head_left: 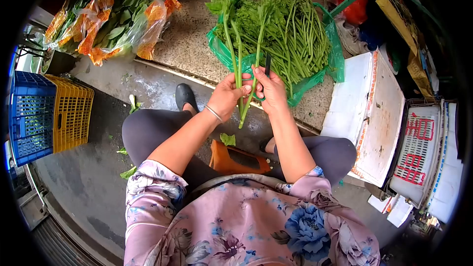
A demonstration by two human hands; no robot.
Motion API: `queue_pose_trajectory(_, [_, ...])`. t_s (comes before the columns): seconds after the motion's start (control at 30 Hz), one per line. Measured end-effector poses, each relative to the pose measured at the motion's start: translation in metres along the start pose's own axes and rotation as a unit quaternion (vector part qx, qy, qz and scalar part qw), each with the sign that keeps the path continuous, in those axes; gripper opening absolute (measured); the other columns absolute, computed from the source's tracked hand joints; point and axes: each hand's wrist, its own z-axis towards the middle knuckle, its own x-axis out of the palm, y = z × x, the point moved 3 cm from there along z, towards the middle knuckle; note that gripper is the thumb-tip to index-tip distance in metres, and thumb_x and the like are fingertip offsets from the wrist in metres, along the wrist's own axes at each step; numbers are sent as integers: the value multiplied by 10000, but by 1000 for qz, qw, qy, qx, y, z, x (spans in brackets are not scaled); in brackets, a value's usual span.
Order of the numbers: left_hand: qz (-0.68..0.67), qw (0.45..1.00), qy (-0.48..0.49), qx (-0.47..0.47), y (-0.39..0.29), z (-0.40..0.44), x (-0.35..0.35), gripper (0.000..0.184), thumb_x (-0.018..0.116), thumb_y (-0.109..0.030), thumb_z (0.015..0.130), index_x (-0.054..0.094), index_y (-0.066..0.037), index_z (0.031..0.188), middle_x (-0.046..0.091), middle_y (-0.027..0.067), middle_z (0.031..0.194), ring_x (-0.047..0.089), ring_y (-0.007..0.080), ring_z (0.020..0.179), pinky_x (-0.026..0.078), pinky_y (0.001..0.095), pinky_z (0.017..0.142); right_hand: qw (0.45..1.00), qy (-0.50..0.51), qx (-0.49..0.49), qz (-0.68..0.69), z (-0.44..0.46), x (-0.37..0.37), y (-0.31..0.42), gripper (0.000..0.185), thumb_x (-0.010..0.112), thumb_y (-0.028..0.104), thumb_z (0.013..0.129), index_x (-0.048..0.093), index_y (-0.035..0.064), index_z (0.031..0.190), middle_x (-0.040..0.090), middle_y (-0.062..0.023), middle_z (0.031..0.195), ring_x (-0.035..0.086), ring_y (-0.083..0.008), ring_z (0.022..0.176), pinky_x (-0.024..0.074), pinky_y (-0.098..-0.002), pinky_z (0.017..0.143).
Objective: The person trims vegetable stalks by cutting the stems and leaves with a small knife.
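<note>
My left hand (228,95), with a bracelet at the wrist, is closed around long green celery-like stalks (238,66), leafy ends pointing away from me. Close beside it, my right hand (271,88) pinches another stalk (258,51) whose cut end hangs down between my wrists. A dark, narrow handle or blade (267,64) also sticks up from my right hand; the rest of it is hidden by the fingers. Just beyond both hands, a large heap of leafy green stems (293,37) lies on an opened green plastic bag (337,59).
Leafy greens in orange-printed clear plastic (118,19) lie at the upper left. Blue (32,113) and yellow crates (73,113) stand at the left. White foam boxes (367,113) are at the right, near a red bag (347,0). An orange stool (236,158) is between my legs.
</note>
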Motion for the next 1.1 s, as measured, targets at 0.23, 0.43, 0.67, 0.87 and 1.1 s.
queue_pose_trajectory(0.23, [-30,999,6,-15,-7,6,-15,255,550,65,766,497,-30,997,575,70,854,608,191,745,513,295,621,998,19,-12,-63,-9,7,2,349,611,228,802,542,20,1074,457,46,677,360,-9,477,252,-153,375])
queue_pose_trajectory(0.43, [-34,999,-28,20,-18,12,-32,263,533,79,769,473,-45,992,553,61,819,614,242,816,542,312,642,928,263,122,-234,-43,-23,4,374,520,224,860,493,-7,1153,463,29,672,367,-36,537,280,-160,448])
queue_pose_trajectory(0.67, [8,999,-34,14,-20,6,-30,234,544,61,774,492,-75,956,558,35,803,613,235,821,532,307,656,850,311,162,-394,-43,-18,-21,320,537,240,851,563,36,1096,484,53,694,384,-14,592,301,-165,504])
queue_pose_trajectory(0.87, [-11,990,-100,94,-35,8,-40,235,506,56,799,494,-58,1004,553,56,842,608,223,828,536,320,665,769,347,223,-488,-37,-48,-51,360,569,318,823,562,115,1120,604,-37,985,526,-107,810,417,-232,741])
queue_pose_trajectory(1.1, [-73,977,-177,95,-44,7,-44,209,428,48,817,423,-50,1001,472,51,784,490,146,654,496,290,570,781,-125,-88,-605,84,-61,22,360,620,289,753,583,132,1074,620,-98,920,594,-225,806,465,-331,729])
